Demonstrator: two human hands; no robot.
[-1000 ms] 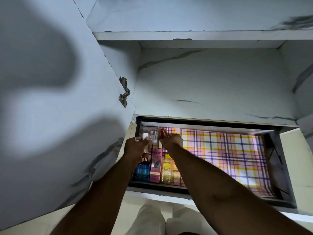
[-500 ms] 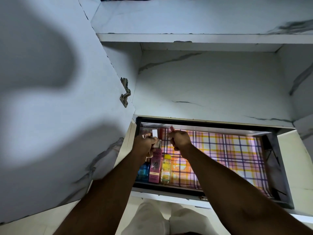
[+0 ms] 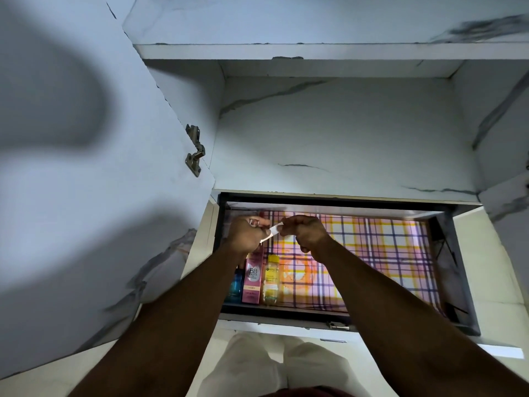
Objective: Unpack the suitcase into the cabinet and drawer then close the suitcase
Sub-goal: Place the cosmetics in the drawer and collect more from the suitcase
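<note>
— While both hands meet over the drawer, what's in the grip?
— A small pale item (image 3: 273, 232), blurred, too small to name. The left hand (image 3: 247, 234) has its fingers curled round one end, and the right hand (image 3: 305, 232) pinches the other end with curled fingers. Both grips are clamped on it.

— Where is it?
— Above the far left corner of the open drawer (image 3: 455, 270), just over the things stored there.

— What lies below?
— Three things in a row along the drawer's left side, against the near wall: a blue bottle (image 3: 234, 283), a pink BB cream box (image 3: 253, 279) and a yellow bottle (image 3: 271, 280), standing side by side and touching or nearly so. The left forearm covers part of the blue bottle. A tall pink box behind them is mostly hidden by the left hand.

— And the drawer floor?
— A plaid liner (image 3: 372, 253) in pink, yellow and purple.

— Anything in the way?
— An open cabinet door (image 3: 86, 181) stands to the left, its hinge (image 3: 195, 154) showing, close beside the left arm. Above the drawer is a marble-patterned cabinet shelf (image 3: 343, 144).
</note>
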